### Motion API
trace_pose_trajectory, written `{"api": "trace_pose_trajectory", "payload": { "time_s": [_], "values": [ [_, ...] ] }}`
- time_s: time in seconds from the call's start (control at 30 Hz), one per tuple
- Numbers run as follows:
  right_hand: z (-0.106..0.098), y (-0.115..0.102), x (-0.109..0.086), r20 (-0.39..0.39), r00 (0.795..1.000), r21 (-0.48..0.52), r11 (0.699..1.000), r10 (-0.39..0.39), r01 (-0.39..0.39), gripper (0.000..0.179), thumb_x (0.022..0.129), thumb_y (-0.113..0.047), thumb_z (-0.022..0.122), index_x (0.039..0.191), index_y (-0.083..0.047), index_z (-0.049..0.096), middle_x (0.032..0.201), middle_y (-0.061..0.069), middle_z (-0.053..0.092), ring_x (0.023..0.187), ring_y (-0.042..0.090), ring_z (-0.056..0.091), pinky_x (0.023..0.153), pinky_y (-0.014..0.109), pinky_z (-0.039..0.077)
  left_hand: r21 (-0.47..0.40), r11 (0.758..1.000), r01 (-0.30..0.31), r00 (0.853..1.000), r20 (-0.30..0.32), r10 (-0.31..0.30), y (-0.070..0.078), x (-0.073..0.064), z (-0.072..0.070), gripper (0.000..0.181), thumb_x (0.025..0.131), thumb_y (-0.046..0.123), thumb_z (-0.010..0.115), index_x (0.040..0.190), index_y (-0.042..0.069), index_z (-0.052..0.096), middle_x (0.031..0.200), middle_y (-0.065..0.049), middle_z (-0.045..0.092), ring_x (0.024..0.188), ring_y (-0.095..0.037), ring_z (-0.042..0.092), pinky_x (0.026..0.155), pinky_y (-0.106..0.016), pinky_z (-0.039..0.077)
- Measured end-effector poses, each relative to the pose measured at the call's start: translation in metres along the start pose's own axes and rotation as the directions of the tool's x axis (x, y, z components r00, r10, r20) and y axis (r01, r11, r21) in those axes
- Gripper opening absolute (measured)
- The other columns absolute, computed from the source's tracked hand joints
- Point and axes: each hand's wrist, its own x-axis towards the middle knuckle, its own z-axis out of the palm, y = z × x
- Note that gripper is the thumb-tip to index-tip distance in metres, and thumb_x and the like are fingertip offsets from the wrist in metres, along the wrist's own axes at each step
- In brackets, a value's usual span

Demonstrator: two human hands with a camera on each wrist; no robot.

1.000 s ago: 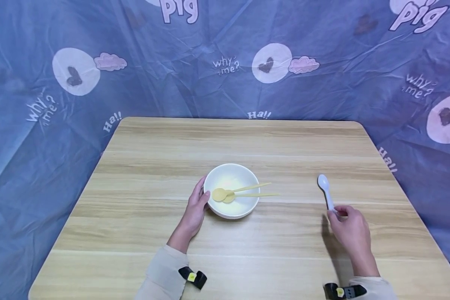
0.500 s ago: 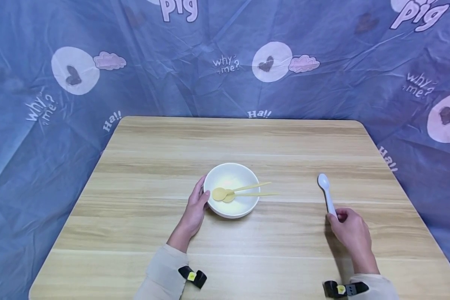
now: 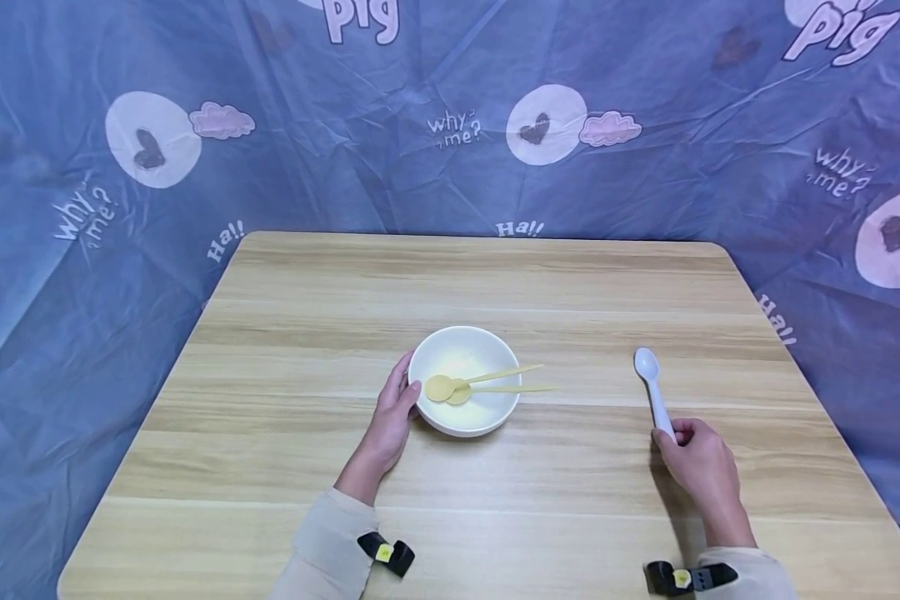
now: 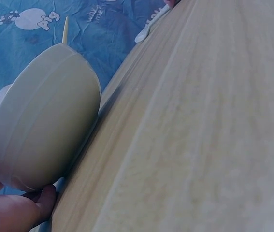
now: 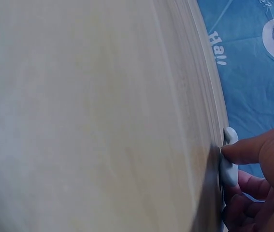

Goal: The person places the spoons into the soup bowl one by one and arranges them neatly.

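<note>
With left hand [image 3: 386, 425], gripping bowl [image 3: 487, 354] containing 2 yellow spoons [image 3: 440, 388]. With right hand [image 3: 701, 467], pinching pale spoon [image 3: 654, 395] by near end, well apart from bowl, possibly against tabletop [image 3: 540, 483].

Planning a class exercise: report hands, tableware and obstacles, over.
Left hand grips bowl. Right hand pinches pale spoon. Two yellow spoons in bowl, partly overhanging. No obstruction visible.

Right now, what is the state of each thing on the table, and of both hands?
White bowl: upright, gripped at its side.
Two yellow spoons: heads overlapping inside the bowl, handles across its rim.
White spoon: held by its handle.
Left hand: gripping the bowl, thumb at the rim.
Right hand: pinching the white spoon.
</note>
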Motion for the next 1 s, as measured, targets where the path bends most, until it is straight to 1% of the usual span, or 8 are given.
{"api": "trace_pose_trajectory", "payload": {
  "time_s": [0.2, 0.4, 0.57, 0.77, 1.0],
  "values": [
    [0.001, -0.001, -0.002, 0.024, 1.0, 0.009, 1.0, 0.002, -0.003, 0.036, 0.09, -0.025, 0.057, 0.111, 0.005, 0.056, 0.086, 0.013, 0.056, 0.07, 0.023, 0.049, 0.054, 0.028, 0.037, -0.013, 1.0, -0.002, 1.0, 0.003, 0.002, 0.0, 0.0, 0.0, 0.054, 0.102, 0.013, 0.033, 0.152, 0.013, 0.013, 0.158, -0.011, 0.008, 0.145, -0.027, 0.008, 0.115, -0.049, 0.016],
    [0.0, -0.004, -0.004, 0.002, 1.0, -0.002, 1.0, -0.029, 0.029, 0.031, 0.089, -0.023, 0.057, 0.106, 0.003, 0.057, 0.084, 0.012, 0.057, 0.069, 0.023, 0.05, 0.055, 0.028, 0.036, -0.018, 1.0, -0.006, 1.0, 0.003, 0.006, 0.001, 0.0, 0.001, 0.054, 0.101, 0.012, 0.033, 0.152, 0.013, 0.013, 0.158, -0.011, 0.008, 0.145, -0.027, 0.008, 0.115, -0.05, 0.016],
    [-0.002, -0.009, -0.006, 0.003, 0.999, 0.016, 0.999, -0.035, 0.035, 0.03, 0.091, -0.021, 0.055, 0.109, 0.003, 0.055, 0.086, 0.014, 0.059, 0.068, 0.022, 0.053, 0.052, 0.029, 0.04, -0.021, 1.0, -0.008, 1.0, 0.004, 0.008, 0.001, 0.0, 0.001, 0.054, 0.102, 0.013, 0.033, 0.152, 0.013, 0.012, 0.159, -0.01, 0.007, 0.145, -0.027, 0.007, 0.115, -0.05, 0.015],
    [-0.004, -0.013, -0.006, -0.044, 0.998, 0.011, 0.999, -0.052, 0.052, 0.031, 0.09, -0.021, 0.055, 0.111, 0.002, 0.057, 0.09, 0.016, 0.06, 0.068, 0.022, 0.053, 0.049, 0.028, 0.04, -0.02, 1.0, -0.006, 1.0, 0.004, 0.006, 0.001, 0.0, 0.0, 0.055, 0.102, 0.013, 0.033, 0.152, 0.013, 0.011, 0.159, -0.009, 0.007, 0.145, -0.027, 0.007, 0.115, -0.049, 0.015],
    [-0.009, -0.017, -0.006, -0.123, 0.986, 0.024, 0.993, -0.112, 0.116, 0.031, 0.089, -0.024, 0.056, 0.106, 0.001, 0.061, 0.088, 0.015, 0.063, 0.065, 0.02, 0.052, 0.051, 0.028, 0.037, -0.013, 1.0, -0.007, 1.0, 0.001, 0.007, 0.001, 0.0, 0.001, 0.055, 0.102, 0.014, 0.033, 0.152, 0.012, 0.011, 0.159, -0.011, 0.007, 0.145, -0.027, 0.007, 0.115, -0.049, 0.015]
  ]
}}
